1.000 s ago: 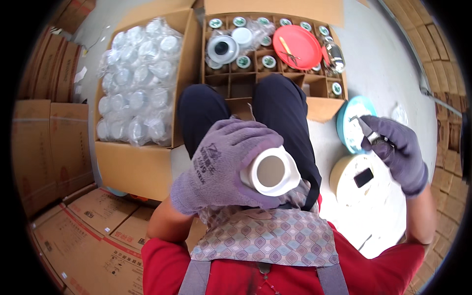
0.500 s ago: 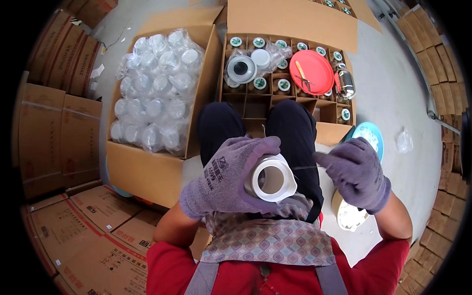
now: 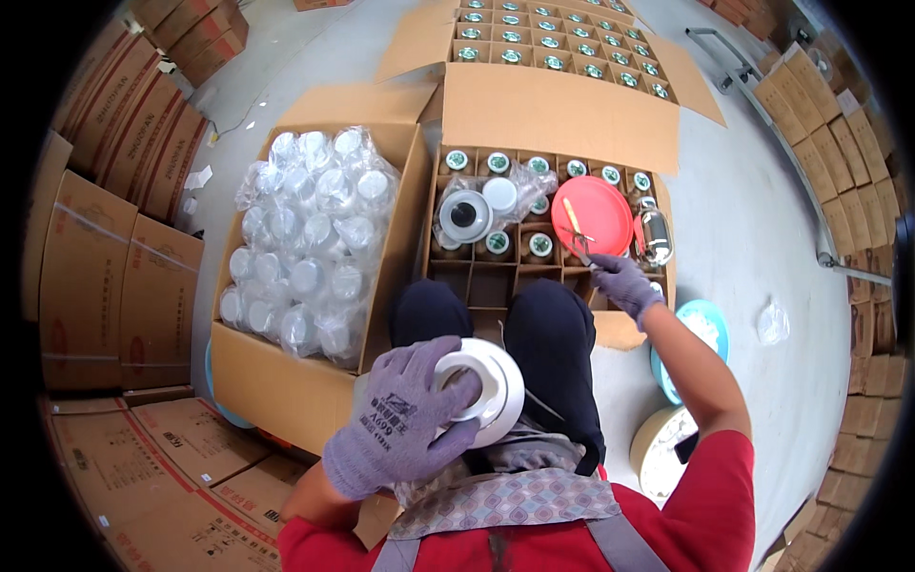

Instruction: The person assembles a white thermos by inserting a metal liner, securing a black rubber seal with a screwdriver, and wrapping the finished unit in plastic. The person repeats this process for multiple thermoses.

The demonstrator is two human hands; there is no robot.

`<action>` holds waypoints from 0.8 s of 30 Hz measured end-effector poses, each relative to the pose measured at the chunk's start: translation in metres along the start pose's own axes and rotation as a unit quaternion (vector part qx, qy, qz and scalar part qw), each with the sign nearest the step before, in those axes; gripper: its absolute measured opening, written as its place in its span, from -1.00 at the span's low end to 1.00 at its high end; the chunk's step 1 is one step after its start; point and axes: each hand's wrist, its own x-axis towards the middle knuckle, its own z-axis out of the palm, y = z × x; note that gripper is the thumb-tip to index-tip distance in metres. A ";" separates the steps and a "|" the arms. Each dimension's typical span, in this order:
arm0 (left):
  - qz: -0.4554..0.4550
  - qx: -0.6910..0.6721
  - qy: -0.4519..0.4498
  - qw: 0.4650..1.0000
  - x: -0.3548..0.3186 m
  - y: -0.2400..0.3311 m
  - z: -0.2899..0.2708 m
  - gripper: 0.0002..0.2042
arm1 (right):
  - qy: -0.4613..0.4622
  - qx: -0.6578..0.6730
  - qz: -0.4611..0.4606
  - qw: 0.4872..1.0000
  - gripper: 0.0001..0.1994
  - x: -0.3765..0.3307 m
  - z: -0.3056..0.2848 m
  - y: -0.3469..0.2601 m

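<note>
White tape roll (image 3: 491, 389) gripped in gloved left hand (image 3: 408, 419) over lap. Right hand (image 3: 620, 283) pinches scissors (image 3: 578, 242) above round red lid (image 3: 599, 215) on cardboard divider box (image 3: 496, 284); bagged clear jars (image 3: 305, 243) left.

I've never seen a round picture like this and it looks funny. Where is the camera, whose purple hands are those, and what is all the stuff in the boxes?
The camera sits on a person's head and looks down, so you see their own knees and arms. Its wide lens bends the edges, which makes the picture look round.

The hands wear purple-grey gloves. The left hand holds a white roll of tape over the lap. The right hand reaches forward to small scissors by a red plate.

On the floor in front is a cardboard box with dividers, with green-lidded jars in its squares. Beside it, on the person's left, a second box holds clear empty jars in plastic wrap. More flat cartons lie around.
</note>
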 end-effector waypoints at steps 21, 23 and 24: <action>-0.261 -0.444 0.291 0.806 0.001 -0.074 0.037 -0.70 | 0.232 -0.173 -0.033 0.957 -0.59 0.221 -0.073 0.047; -0.223 -0.470 0.245 0.818 0.010 -0.091 0.062 -0.66 | 0.255 -0.135 0.020 0.957 -0.59 0.200 -0.107 0.132; -0.227 -0.408 0.205 0.860 0.002 -0.099 0.070 -0.58 | 0.341 -0.141 0.041 0.928 -0.61 0.182 -0.097 0.137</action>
